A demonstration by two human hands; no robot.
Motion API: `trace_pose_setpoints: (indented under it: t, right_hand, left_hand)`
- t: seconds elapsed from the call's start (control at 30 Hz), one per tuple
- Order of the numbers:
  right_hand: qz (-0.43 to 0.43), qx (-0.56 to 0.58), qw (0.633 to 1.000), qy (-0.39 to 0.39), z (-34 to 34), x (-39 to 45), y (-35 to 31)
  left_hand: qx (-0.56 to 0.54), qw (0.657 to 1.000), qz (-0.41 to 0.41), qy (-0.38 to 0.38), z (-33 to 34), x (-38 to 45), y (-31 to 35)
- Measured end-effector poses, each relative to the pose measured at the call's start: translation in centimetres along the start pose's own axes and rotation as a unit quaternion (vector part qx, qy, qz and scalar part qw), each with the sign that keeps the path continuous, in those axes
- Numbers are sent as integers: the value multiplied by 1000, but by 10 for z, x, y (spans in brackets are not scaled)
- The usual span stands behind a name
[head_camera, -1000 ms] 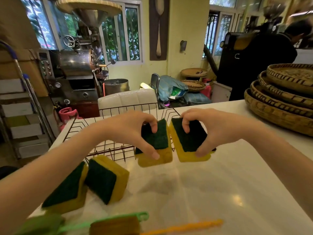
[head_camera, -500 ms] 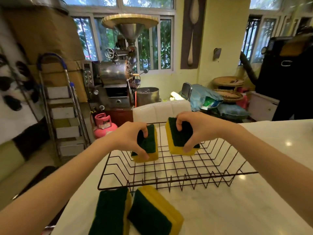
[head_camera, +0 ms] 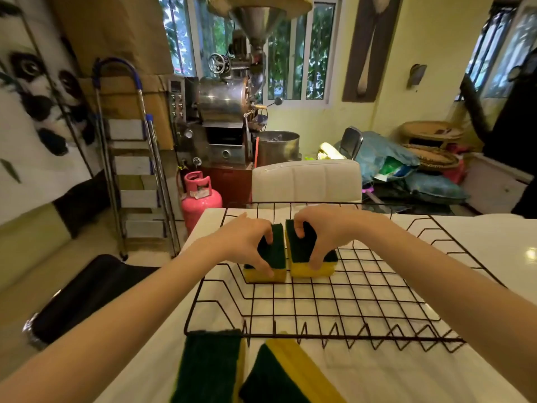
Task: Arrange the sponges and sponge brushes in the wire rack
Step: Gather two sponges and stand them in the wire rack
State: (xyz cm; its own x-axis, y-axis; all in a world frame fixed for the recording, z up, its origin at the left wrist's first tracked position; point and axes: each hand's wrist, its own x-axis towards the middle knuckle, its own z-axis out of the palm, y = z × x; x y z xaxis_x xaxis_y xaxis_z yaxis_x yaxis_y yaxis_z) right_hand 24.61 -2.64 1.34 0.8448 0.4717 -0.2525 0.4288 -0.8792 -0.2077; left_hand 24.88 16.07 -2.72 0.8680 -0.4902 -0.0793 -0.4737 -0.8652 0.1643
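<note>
Head view. The left hand [head_camera: 244, 242] and right hand [head_camera: 325, 232] each keep a closed grip, thumb and fingers pinching one yellow foam sponge with a dark green scouring face. The left-hand sponge [head_camera: 268, 263] and right-hand sponge [head_camera: 308, 257] stand on edge, side by side and nearly touching, on the grid floor of the black wire rack [head_camera: 343, 301]. The rack rests on the white bench [head_camera: 421, 373]. Two further green-and-yellow sponges [head_camera: 209, 367] [head_camera: 287, 376] lie on the bench just outside the rack's near rim.
</note>
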Motion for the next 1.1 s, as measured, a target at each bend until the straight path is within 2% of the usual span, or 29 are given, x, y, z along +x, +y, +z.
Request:
trace_pose_setpoints:
  t: [0.43, 0.77, 0.93, 1.1]
  right_hand:
    - [6, 57, 998, 15, 17, 5, -2]
    - [32, 40, 999, 3, 19, 3, -9]
    - [42, -13, 999, -4, 22, -3, -23]
    - [4, 21, 998, 53, 22, -25, -39]
  left_hand:
    - [1, 999, -4, -40, -5, 3, -3]
    - [60, 997, -16, -53, -8, -6, 9]
    - [69, 991, -36, -106, -12, -35, 27]
    - [-83, 996, -44, -6, -20, -81, 35]
